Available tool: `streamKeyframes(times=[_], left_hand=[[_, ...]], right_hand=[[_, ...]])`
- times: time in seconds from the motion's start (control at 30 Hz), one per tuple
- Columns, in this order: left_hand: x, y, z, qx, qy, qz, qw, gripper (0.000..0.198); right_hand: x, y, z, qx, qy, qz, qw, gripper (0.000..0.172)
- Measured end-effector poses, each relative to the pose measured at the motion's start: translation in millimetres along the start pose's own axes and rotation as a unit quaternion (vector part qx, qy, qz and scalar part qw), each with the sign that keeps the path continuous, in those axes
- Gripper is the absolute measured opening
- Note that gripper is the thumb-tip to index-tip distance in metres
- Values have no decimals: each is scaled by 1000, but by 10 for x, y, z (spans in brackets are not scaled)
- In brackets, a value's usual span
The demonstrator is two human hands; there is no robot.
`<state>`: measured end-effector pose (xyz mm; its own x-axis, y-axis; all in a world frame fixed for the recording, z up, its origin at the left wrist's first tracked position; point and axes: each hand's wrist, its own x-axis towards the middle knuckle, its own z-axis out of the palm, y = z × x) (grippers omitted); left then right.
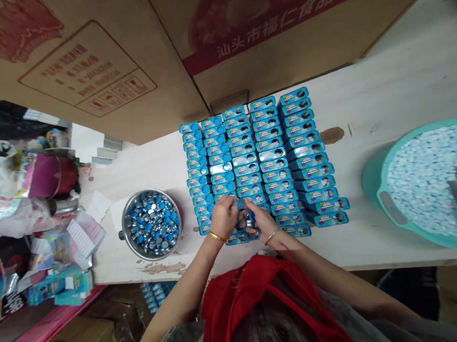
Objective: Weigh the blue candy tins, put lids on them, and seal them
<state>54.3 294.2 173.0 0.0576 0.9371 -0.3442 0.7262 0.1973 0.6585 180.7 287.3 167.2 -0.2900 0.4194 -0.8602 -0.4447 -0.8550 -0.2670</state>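
Observation:
Upright blue tins (273, 164) stand in several tight columns on the table. Round blue caps fill the tops of the left columns, while dark holes show in the columns to the right. My right hand (265, 221) is cupped over the near tins, its fingers curled round several blue-and-silver caps (250, 221). Beside it, my left hand (223, 215) has its fingers drawn together above the tins; a bit of blue shows at the fingertips, but whether it is a cap or a tin top is hidden.
A steel pot (179, 214) of loose blue-and-silver caps stands left. At the right is a turquoise tub (374, 176) full of small pale-blue wrapped pieces, with a dark flat tool in it. Large cardboard cartons (163, 93) wall off the back. Bags and packets clutter the far left.

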Motion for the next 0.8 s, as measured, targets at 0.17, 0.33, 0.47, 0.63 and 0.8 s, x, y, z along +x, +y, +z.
streamKeyframes(times=[0.17,0.33,0.47,0.63,0.8], left_hand=[[281,-161,-61,69,0,-129,989,5],[504,-83,-80,219,-92,-186,953,18],[562,-74,-107,280,-113,-200,932,30],[339,-55,-92,154,-77,-133,976,24],[-132,103,118,-197,-129,-104,966,18]], right_hand=[[-76,-29,-115,32,-71,-20,997,23],[-61,-18,-208,1,-100,-2,995,33],[-32,-4,-198,-7,-70,1,998,39],[-9,30,-172,-51,3,-14,999,46],[-22,174,-159,-119,92,-79,986,49]])
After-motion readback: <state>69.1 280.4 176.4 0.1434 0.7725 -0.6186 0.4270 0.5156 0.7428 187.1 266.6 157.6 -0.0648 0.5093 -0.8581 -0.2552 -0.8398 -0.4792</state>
